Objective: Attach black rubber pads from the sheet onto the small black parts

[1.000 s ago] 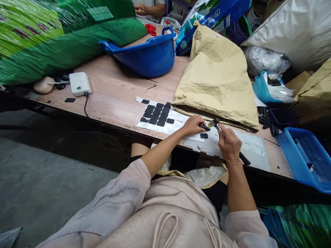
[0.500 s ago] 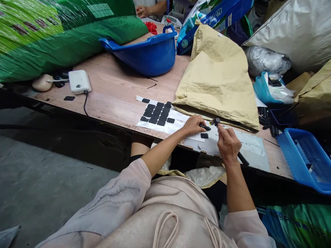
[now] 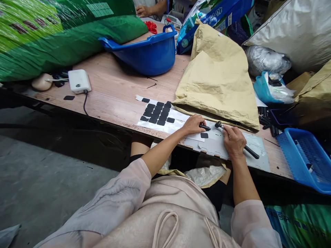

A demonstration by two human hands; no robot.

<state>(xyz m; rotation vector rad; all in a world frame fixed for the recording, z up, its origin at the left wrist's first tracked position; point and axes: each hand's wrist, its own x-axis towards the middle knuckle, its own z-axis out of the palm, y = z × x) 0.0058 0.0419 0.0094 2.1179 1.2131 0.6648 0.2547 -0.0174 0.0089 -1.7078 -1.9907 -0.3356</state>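
In the head view, my left hand (image 3: 192, 125) is closed on a small black part (image 3: 205, 127), pressed near the light grey board (image 3: 214, 144). My right hand (image 3: 234, 140) grips a hammer by its shaft. The hammer's dark head (image 3: 218, 124) points left, a little away from the black part, and its black handle (image 3: 251, 151) sticks out to the right. Just below the left fingers lies a black rounded patch (image 3: 204, 135). Further left, several such black patches (image 3: 157, 111) stand in rows on a white sheet (image 3: 178, 117).
A yellow-brown sack (image 3: 217, 79) lies behind the hands. Further back left are a blue basin (image 3: 147, 55) and a white box with a cable (image 3: 79, 81). A blue basket (image 3: 307, 158) stands at the right edge. Another person's hand (image 3: 142, 11) shows at the far side.
My right hand has moved right and lower with the hammer, whose head has drawn away from the black part. My left hand has stayed in place.
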